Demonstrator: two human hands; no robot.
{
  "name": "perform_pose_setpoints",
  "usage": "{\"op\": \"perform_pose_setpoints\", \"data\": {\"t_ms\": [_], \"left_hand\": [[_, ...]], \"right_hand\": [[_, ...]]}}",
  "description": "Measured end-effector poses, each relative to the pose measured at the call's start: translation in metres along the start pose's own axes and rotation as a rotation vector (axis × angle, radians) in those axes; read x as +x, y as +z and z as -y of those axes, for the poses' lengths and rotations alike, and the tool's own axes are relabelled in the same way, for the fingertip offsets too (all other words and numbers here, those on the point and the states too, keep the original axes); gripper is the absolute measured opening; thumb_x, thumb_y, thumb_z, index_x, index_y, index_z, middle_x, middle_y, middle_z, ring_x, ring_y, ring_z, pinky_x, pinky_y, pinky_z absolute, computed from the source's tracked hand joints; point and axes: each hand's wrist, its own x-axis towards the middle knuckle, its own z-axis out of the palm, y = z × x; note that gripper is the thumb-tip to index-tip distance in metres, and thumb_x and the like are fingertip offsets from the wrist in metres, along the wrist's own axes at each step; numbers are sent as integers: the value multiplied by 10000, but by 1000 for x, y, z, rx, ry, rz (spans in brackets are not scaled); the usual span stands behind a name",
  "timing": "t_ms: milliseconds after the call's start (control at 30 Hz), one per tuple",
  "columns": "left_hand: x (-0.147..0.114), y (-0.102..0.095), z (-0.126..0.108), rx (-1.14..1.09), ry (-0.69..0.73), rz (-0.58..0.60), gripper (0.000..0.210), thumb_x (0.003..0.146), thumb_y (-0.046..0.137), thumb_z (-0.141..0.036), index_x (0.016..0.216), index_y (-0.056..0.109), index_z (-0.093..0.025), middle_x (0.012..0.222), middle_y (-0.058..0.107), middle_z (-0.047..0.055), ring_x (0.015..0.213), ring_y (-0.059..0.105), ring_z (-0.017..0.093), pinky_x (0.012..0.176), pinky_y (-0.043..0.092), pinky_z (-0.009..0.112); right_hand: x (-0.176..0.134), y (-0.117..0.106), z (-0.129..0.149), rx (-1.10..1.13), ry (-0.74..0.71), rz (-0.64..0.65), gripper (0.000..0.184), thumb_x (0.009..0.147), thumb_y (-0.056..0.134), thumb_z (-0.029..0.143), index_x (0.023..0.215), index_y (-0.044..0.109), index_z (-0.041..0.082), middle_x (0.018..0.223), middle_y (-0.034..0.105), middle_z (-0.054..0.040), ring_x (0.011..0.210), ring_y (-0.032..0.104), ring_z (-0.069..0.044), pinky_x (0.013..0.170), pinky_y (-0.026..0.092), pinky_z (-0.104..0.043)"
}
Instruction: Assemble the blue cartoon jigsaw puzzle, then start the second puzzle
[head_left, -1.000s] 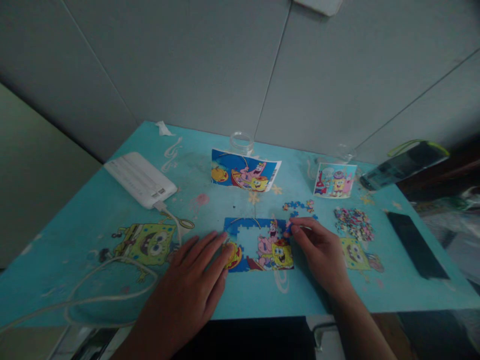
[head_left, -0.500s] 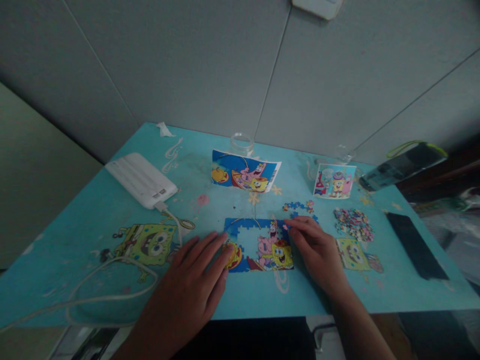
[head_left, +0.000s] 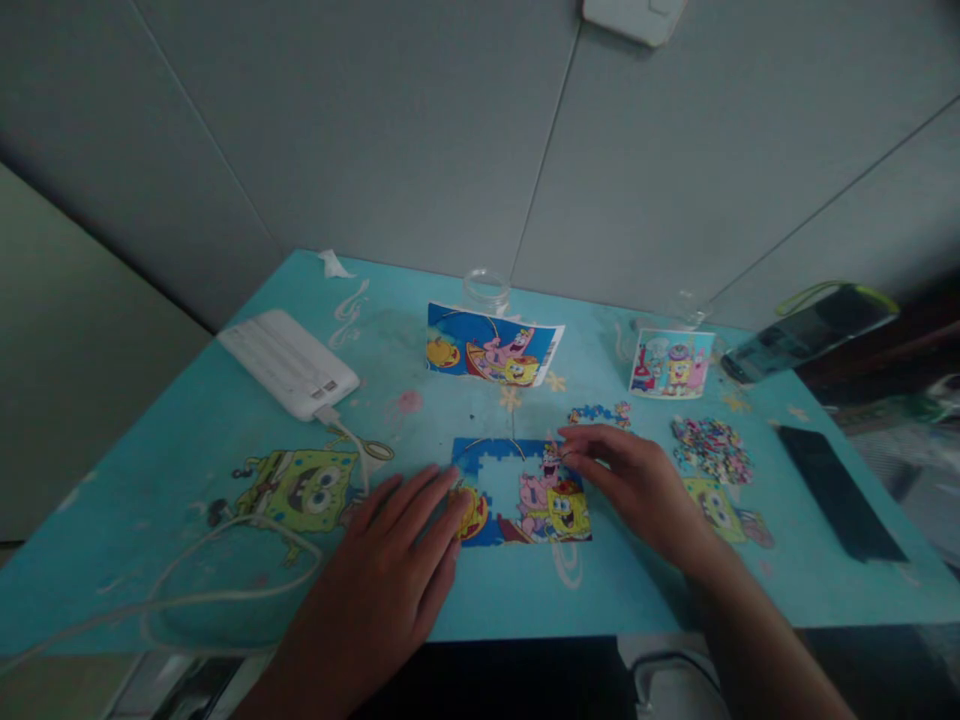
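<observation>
A partly assembled jigsaw puzzle point(head_left: 525, 530) lies flat on the table, with a gap in its middle where the blue tabletop shows. My left hand point(head_left: 401, 545) rests flat with fingers stretched out, the tips on the puzzle's left edge. At the upper right corner, my right hand point(head_left: 630, 480) pinches with thumb and index finger, apparently on a small puzzle piece mostly hidden by the fingertips. Behind the puzzle stands a reference picture point(head_left: 491, 345) showing the same cartoon scene. Several loose blue pieces point(head_left: 600, 413) lie just beyond my right hand.
A pile of small mixed pieces point(head_left: 712, 450) lies to the right, near a second picture card point(head_left: 670, 363) and a dark flat slab point(head_left: 836, 490). On the left are a white power bank point(head_left: 289, 362) and its cable point(head_left: 225, 598). A dark bottle point(head_left: 810, 335) stands at the back right.
My right hand has shifted slightly left and up over the puzzle's upper right corner, and its fingers have moved. My left hand stays on the left edge. The view has shifted slightly.
</observation>
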Motion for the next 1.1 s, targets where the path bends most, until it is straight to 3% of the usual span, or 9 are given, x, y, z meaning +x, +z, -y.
{"op": "perform_pose_setpoints", "data": {"t_ms": [133, 233, 400, 533, 1100], "left_hand": [[0, -1, 0, 2, 4, -5, 447, 972, 516, -213, 1419, 538, -223, 1533, 487, 71, 1394, 441, 291, 1145, 353, 534], [-1, -1, 0, -2, -2, -1, 446, 972, 514, -209, 1417, 540, -233, 1529, 492, 68, 1399, 439, 288, 1148, 352, 533], [-1, -1, 0, -10, -10, 13, 447, 975, 510, -212, 1421, 536, -238, 1526, 495, 72, 1410, 430, 289, 1157, 349, 547], [-1, -1, -1, 1, -4, 8, 456, 974, 518, -215, 1429, 530, -231, 1531, 490, 75, 1406, 433, 286, 1151, 361, 547], [-1, -1, -1, 7, -3, 19, 461, 973, 509, -209, 1433, 527, -233, 1538, 480, 70, 1404, 431, 284, 1152, 351, 542]], "right_hand": [[24, -4, 1, 7, 30, 180, 129, 916, 690, 311, 981, 756, 222, 893, 762, -22, 783, 704, -169, 727, 564, -291], [35, -4, 0, -1, -7, 239, 144, 944, 655, 313, 981, 769, 233, 916, 777, -15, 808, 717, -163, 743, 567, -277], [35, 2, -3, -8, -80, 245, 189, 963, 638, 326, 1082, 776, 272, 1045, 786, -16, 932, 732, -181, 859, 576, -311], [32, 5, -5, 5, -69, 229, 210, 948, 659, 343, 1113, 772, 280, 1107, 779, -20, 935, 741, -200, 860, 600, -353], [32, 12, -6, -56, -108, 160, 181, 916, 688, 236, 1077, 767, 258, 1030, 784, -21, 910, 736, -182, 846, 591, -323]]}}
